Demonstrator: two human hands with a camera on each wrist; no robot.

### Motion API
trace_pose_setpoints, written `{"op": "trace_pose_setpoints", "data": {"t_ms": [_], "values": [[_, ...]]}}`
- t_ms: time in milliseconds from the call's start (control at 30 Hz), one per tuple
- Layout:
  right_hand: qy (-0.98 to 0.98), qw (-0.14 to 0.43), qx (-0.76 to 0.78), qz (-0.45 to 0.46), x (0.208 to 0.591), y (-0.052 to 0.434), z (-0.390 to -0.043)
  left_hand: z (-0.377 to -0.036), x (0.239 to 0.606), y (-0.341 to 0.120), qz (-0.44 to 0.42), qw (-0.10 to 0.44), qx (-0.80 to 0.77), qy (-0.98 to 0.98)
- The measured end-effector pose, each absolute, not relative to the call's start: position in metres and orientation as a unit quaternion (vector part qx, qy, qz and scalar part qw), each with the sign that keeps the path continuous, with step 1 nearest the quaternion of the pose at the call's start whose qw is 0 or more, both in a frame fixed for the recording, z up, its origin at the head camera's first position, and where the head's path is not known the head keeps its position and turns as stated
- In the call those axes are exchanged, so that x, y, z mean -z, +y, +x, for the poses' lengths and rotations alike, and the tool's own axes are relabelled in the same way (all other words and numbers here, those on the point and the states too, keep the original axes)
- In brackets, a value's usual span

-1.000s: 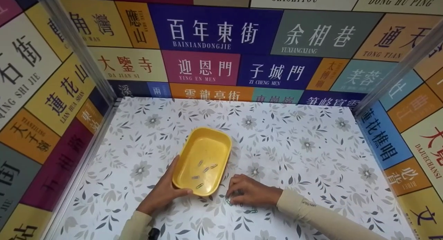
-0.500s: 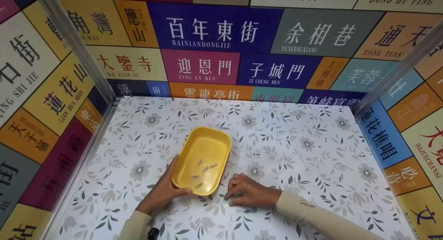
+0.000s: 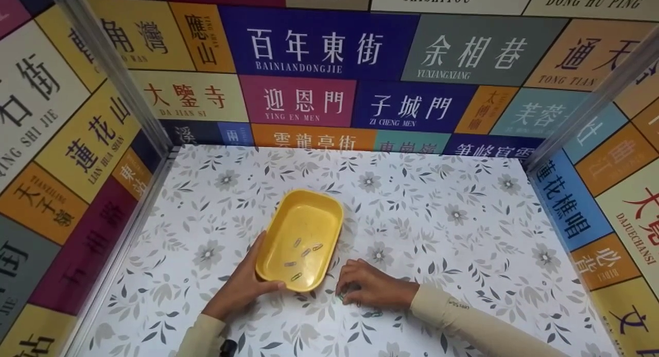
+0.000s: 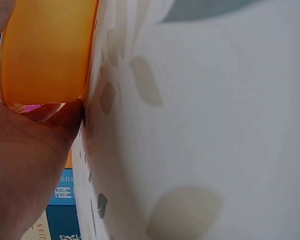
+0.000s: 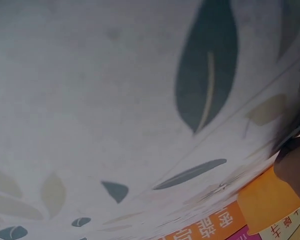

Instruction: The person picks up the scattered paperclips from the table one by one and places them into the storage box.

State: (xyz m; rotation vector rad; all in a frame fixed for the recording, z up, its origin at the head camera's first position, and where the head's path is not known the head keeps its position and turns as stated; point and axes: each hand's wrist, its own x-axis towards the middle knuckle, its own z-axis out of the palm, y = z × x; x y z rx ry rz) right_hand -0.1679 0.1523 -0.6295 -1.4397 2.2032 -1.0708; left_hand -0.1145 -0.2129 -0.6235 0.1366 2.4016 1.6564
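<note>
Yellow, smooth, round-cornered tray [image 3: 309, 220], left hand [image 3: 239, 289] clamped on its wall, looped clips [image 3: 306, 252] inside, right hand [image 3: 375, 285] pinching green clip [image 3: 340, 296].

The worktop [image 3: 422, 192] is white, with a grey and beige print of flowers and leaves; a yellow tray [image 3: 311, 220] rests on it, and off its near right corner lie green paper clips [image 3: 373, 313], too small to count

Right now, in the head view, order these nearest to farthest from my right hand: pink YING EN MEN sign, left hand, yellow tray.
1. Yellow tray: just left of your right hand.
2. Left hand: farther left, gripping the tray.
3. Pink YING EN MEN sign: beyond the table.
</note>
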Motion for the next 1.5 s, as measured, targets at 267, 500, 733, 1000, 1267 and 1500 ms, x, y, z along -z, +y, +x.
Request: {"op": "trace_pose_setpoints", "data": {"t_ms": [267,500,733,1000,1267,1500], "values": [[0.763,0.181,0.411,-0.464,0.626,0.152,-0.168,-0.113,0.624,-0.214,0.059,0.101,-0.567,0.815],[0.764,0.147,0.378,-0.502,0.625,0.154,-0.168,-0.115,0.623,-0.214,0.057,0.104,-0.575,0.809],[0.767,0.161,0.385,-0.487,0.62,0.155,-0.168,-0.116,0.622,-0.213,0.058,0.111,-0.586,0.801],[0.761,0.137,0.401,-0.49,0.616,0.159,-0.173,-0.116,0.624,-0.214,0.057,0.108,-0.581,0.805],[0.753,0.093,0.421,-0.497,0.612,0.161,-0.179,-0.116,0.624,-0.214,0.058,0.107,-0.576,0.808],[0.741,0.062,0.432,-0.509,0.606,0.159,-0.18,-0.116,0.623,-0.214,0.058,0.108,-0.564,0.816]]}}
